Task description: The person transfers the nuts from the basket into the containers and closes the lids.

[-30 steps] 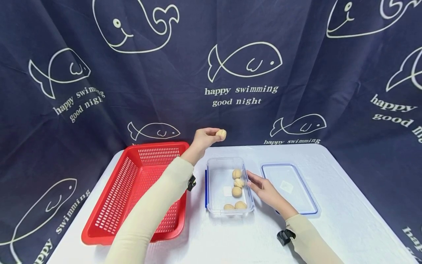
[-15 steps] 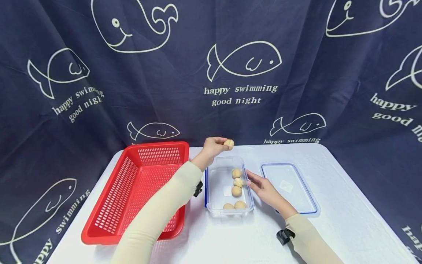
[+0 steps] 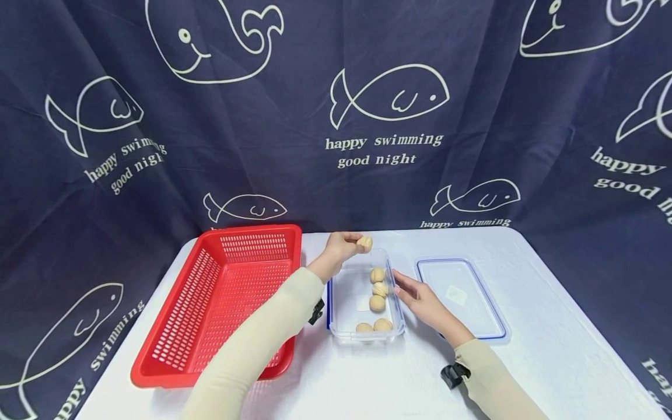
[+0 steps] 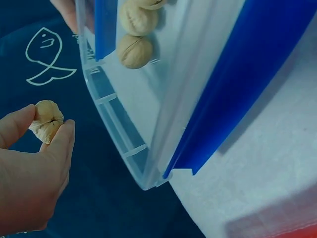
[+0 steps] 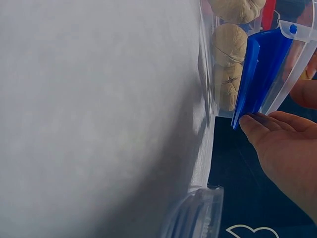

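In the head view, my left hand (image 3: 338, 249) pinches a walnut (image 3: 364, 243) between thumb and fingertips above the far end of a clear plastic box (image 3: 345, 286). The left wrist view shows this walnut (image 4: 46, 120) up close, outside the box's outline there. Several walnuts (image 3: 377, 303) lie inside the box, mostly along its right side. My right hand (image 3: 424, 302) rests its extended fingers against the box's right side. The right wrist view has those fingers (image 5: 255, 130) touching a blue latch flap (image 5: 267, 59). Another blue flap (image 4: 247, 84) hangs on the box's left side.
A red perforated basket (image 3: 212, 303) stands on the left of the white table (image 3: 336, 385), with my left forearm across it. The clear lid (image 3: 454, 280) with a blue seal lies right of the box. A dark printed curtain (image 3: 294, 134) hangs behind.
My left hand has moved right and then down with the walnut, from left of the box to above its far end. The right hand stays against the box.
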A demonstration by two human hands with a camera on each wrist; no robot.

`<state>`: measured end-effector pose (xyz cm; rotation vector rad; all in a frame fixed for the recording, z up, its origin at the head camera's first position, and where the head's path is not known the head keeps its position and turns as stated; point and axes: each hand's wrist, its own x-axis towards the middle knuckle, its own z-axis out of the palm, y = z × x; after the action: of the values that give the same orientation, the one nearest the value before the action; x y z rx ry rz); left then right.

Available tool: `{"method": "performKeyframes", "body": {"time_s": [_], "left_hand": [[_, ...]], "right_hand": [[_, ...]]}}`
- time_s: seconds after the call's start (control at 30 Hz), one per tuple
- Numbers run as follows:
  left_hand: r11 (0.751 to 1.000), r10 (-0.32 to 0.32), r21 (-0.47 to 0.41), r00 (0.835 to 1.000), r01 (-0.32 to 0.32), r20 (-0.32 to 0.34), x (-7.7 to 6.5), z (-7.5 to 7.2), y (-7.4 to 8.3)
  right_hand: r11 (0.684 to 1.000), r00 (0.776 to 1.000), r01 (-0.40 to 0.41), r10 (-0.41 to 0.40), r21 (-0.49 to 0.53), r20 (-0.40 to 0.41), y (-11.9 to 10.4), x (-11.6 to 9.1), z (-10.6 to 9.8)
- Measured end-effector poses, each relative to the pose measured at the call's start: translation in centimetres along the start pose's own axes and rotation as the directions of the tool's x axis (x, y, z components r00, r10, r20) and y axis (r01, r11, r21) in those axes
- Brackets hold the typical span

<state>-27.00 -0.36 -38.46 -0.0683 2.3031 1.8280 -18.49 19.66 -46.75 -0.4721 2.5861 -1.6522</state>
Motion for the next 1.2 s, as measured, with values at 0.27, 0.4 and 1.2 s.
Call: {"method": "performKeyframes", "body": {"time_s": [0.27, 0.4, 1.2], "left_hand": [[0.997, -0.069, 0.020, 0.997, 0.070, -0.022, 0.2, 0.5, -1.2], [0.995, -0.091, 0.037, 0.995, 0.093, -0.051, 0.4, 0.7, -1.5], [0.984, -0.153, 0.078, 0.985, 0.159, -0.073, 0.7, 1.1, -3.7]], "right_hand": [[1.000, 1.000, -0.004, 0.004, -0.011, 0.003, -0.4, -0.1, 0.1], [1.000, 1.000, 0.008, -0.008, -0.007, 0.004, 0.1, 0.1, 0.1], [1.000, 1.000, -0.001, 0.001, -0.010, -0.002, 0.6, 0.2, 0.1]]}}
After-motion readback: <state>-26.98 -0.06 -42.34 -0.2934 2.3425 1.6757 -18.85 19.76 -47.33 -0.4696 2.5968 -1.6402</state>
